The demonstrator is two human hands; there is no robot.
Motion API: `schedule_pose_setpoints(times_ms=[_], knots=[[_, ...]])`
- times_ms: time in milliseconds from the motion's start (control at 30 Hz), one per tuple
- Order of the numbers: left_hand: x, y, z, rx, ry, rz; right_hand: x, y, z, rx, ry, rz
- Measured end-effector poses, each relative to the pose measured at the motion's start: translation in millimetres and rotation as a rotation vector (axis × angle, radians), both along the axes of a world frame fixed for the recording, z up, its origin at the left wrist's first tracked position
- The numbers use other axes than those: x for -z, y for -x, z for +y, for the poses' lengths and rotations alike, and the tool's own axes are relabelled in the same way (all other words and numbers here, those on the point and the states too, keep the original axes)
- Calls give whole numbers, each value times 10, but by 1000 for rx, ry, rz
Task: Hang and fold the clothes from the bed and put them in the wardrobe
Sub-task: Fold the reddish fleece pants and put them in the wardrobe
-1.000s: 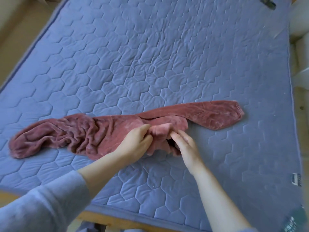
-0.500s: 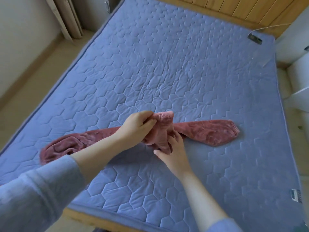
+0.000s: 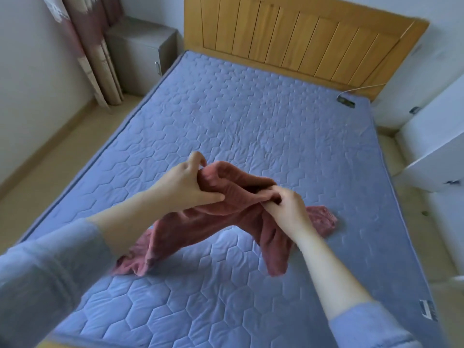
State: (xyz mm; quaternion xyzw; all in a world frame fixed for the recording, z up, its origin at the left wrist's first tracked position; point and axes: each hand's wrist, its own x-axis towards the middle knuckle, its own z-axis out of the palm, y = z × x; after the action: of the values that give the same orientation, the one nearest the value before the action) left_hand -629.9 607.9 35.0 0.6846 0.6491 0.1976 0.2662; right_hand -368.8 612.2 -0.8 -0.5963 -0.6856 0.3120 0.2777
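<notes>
head view: the left grip [image 3: 190,187], a bare hand with a blue-grey sleeve [image 3: 37,285] pushed up the forearm, has its thumb and curled fingers closed on the upper edge of a dusty-pink plush garment [image 3: 236,182]. the right grip [image 3: 288,207], also a bare hand, has its fingers curled tight into the same edge of cloth a little to the right, so both grips hold the fabric and neither is open. the garment is held up between them above the near half of the bed [image 3: 251,109], a blue mattress quilted in hexagons. its middle is raised, its left end trails down and lies bunched on the mattress below the left forearm, one fold hangs under the right wrist, and a ribbed cuff rests on the mattress just beyond the right grip. at the far end stands a slatted wooden headboard [image 3: 288,36]. a small dark device [image 3: 346,101] lies on the far right corner of the mattress with a white cable [image 3: 361,87] leading off it. left of the headboard is a grey bedside cabinet [image 3: 140,51], its door closed so its contents cannot be seen, beside a patterned curtain [image 3: 88,46]. white furniture [image 3: 431,136] stands along the right side of the bed; what it holds cannot be seen.
</notes>
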Motion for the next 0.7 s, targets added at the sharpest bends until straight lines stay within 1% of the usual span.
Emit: schedule_pose_setpoints(times_ms=[67,133,167,233,300,400,500,600,633,700], knots=[[-31,-7,-4,75,-109,-10,-288,-16,66,-32,-47,-43],[-107,-73,-12,156,-258,-46,-612,-1,125,-67,-82,-55],[-188,-120,-23,192,-339,-40,-786,11,160,-82,-118,-63],[-414,-184,8,242,-474,36,-1151,34,247,-102,-203,-81],[-730,-203,128,253,-512,89,-1522,48,359,-110,-268,-95],[-1317,-181,362,183,-508,50,-2099,67,512,-95,-383,-172],[-1968,-150,536,171,-489,60,-2710,95,605,-61,-529,-234],[-2535,-193,565,125,-496,-42,-3346,142,624,-12,-687,-246],[-2701,-211,560,101,-524,-93,-3543,148,607,7,-728,-240],[-3039,-210,558,41,-649,-168,-3891,123,573,41,-795,-260]])
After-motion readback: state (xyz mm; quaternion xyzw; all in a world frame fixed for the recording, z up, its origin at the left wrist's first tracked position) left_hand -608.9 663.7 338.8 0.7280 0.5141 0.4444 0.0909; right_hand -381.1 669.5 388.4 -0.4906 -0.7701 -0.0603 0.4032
